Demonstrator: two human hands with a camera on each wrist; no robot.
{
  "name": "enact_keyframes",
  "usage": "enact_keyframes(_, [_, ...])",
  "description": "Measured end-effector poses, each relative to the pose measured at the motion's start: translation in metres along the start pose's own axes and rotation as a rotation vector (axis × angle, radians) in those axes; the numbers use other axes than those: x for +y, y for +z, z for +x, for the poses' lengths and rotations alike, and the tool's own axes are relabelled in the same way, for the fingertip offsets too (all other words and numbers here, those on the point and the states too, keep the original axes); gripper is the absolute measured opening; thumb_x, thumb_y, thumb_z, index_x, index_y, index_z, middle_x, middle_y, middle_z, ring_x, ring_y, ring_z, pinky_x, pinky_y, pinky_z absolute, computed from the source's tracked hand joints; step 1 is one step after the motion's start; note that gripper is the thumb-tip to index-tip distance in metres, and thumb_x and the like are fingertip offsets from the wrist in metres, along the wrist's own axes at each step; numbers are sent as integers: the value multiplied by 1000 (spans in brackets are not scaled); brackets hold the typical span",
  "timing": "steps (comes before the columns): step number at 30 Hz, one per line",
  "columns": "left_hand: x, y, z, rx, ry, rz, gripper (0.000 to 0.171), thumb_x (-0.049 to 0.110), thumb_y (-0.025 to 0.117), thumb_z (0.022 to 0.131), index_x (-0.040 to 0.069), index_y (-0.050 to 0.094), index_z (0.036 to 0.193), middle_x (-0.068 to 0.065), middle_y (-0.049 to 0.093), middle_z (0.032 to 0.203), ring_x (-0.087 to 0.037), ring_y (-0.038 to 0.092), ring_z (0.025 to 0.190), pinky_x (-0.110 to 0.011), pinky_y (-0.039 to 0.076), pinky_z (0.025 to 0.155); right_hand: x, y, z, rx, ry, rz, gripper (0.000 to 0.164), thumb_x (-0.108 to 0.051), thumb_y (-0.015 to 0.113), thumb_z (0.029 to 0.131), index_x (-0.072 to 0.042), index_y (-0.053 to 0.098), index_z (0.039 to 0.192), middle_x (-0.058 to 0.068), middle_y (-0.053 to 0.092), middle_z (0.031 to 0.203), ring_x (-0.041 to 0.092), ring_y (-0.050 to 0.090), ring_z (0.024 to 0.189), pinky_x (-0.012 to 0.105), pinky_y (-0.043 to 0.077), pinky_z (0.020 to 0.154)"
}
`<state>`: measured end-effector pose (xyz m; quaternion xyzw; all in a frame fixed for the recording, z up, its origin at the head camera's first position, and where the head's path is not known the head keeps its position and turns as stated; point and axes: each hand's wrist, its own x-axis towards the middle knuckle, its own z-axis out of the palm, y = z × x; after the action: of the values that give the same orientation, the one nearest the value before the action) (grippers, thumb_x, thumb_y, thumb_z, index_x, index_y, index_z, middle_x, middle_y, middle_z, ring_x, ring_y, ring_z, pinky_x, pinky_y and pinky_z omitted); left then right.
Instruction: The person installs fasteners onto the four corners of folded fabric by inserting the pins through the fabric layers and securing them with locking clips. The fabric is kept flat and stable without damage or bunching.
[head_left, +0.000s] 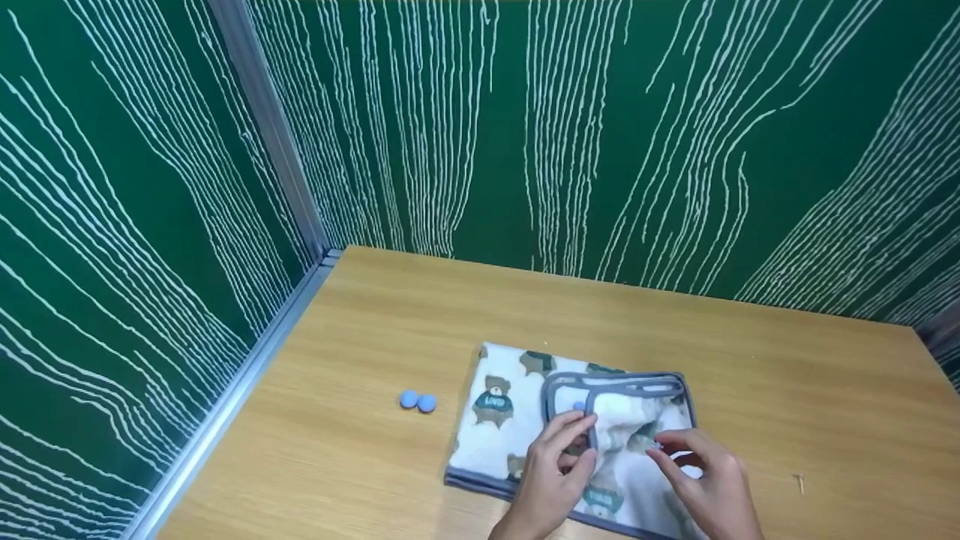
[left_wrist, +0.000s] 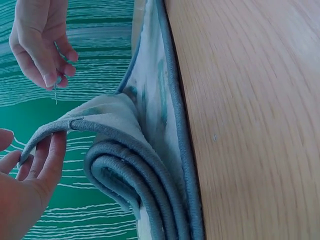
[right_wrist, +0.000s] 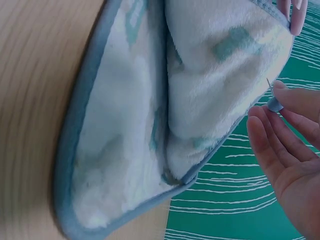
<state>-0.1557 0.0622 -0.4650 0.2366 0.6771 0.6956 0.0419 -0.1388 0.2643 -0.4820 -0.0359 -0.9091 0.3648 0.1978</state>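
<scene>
A white fleece blanket (head_left: pixel 517 386) with teddy bear prints and grey piping lies folded on the table. My left hand (head_left: pixel 551 469) pinches the piped edge of its raised upper flap (left_wrist: pixel 95 110), fingers beneath and thumb on the other side. Right of that flap, my right hand (head_left: pixel 709 472) holds a pin (right_wrist: pixel 274 103) by its round blue-grey head between thumb and fingers. The thin needle sticks out bare, apart from the cloth. One blue ball-shaped piece (head_left: pixel 578 406) shows on the blanket just beyond the left fingertips, partly hidden.
Two blue balls (head_left: pixel 418 401) sit side by side on the wooden table (head_left: pixel 360 330), left of the blanket. A small thin stick-like piece (head_left: pixel 800 484) lies to the right. Green walls (head_left: pixel 495 135) with white wavy lines stand behind and at left.
</scene>
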Motion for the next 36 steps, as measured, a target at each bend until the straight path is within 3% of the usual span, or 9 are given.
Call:
enact_keyframes(5, [1,0,-1,11,22,32,34,7,49,88,1,50,121,-11,44,122,-17,53,97,-21,49,71,-2,3,2,-8,2,-9,17,-8,74,68,-15,67,82,-7,62,74,6,58,66,19,50,59])
enact_keyframes(9, [3,2,-2,23,52,77,33,7,50,87,0,51,120,-12,46,121,-16,54,96,-20,49,70,-3,6,2,21,-45,27,19,-4,74,67,-18,66,78,-9,62,71,6,58,63,16,48,57])
enact_keyframes(14, [2,4,-1,4,59,66,34,5,50,87,-1,51,120,-12,46,120,-15,54,96,-19,48,71,-5,10,3,45,-108,61,18,-4,74,67,-16,67,78,-9,62,71,6,58,64,15,48,56])
enact_keyframes(19, [-12,7,0,-9,77,49,33,6,50,87,0,51,120,-9,46,120,-15,54,95,-19,48,71,-9,12,6,21,-98,38,15,-8,73,69,-16,68,80,-11,62,73,5,58,65,18,49,58])
enact_keyframes(24, [-29,10,2,-19,55,51,33,14,50,89,10,52,121,1,46,119,-9,54,94,-19,48,71,-12,15,8,-4,-79,45,17,-8,73,69,-17,68,82,-9,63,74,6,58,66,19,50,59])
enact_keyframes(29, [-33,11,2,-25,61,53,33,16,50,88,13,53,121,5,47,118,-7,54,92,-19,48,71,-15,19,9,-1,-116,83,18,-7,73,68,-18,68,81,-11,62,74,7,59,66,21,50,58])
enact_keyframes(32, [-31,11,2,-20,92,61,33,12,51,88,10,53,120,2,47,118,-8,55,91,-18,48,70,-15,22,9,18,-151,100,19,-5,74,67,-17,68,81,-10,63,73,7,59,65,21,50,57])
enact_keyframes(36, [-21,10,0,-10,182,101,32,3,51,85,1,54,116,-8,50,116,-12,57,88,-19,49,67,-15,25,9,59,-235,147,21,1,74,65,-12,68,79,-5,64,72,8,60,62,19,49,55])
